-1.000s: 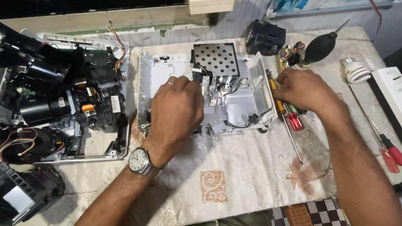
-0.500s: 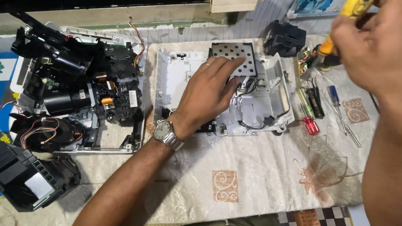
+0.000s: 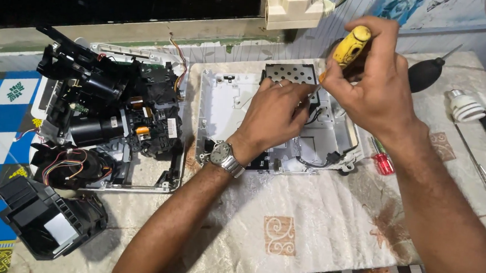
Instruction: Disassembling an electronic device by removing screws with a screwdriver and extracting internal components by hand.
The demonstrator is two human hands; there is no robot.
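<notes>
Yellow-handled screwdriver (image 3: 351, 45) is seen clamped in the curled fingers of the right hand (image 3: 368, 83), at about one o'clock of the frame centre, its tip hidden over the white plastic housing (image 3: 222, 103). The left hand (image 3: 274, 113), with fingers together and slightly bent, is pressed flat on the housing beside a perforated metal plate (image 3: 291, 74). At nine o'clock, a black disassembled assembly (image 3: 105, 120) is laid on the cloth (image 3: 317, 217).

Both forearms are bare, no sleeves showing. The left hand (image 3: 274, 113) wears a silver metal-band wristwatch with pale round dial (image 3: 222, 154) and a thin ring (image 3: 280, 84); the right hand (image 3: 368, 86) wears nothing.
</notes>
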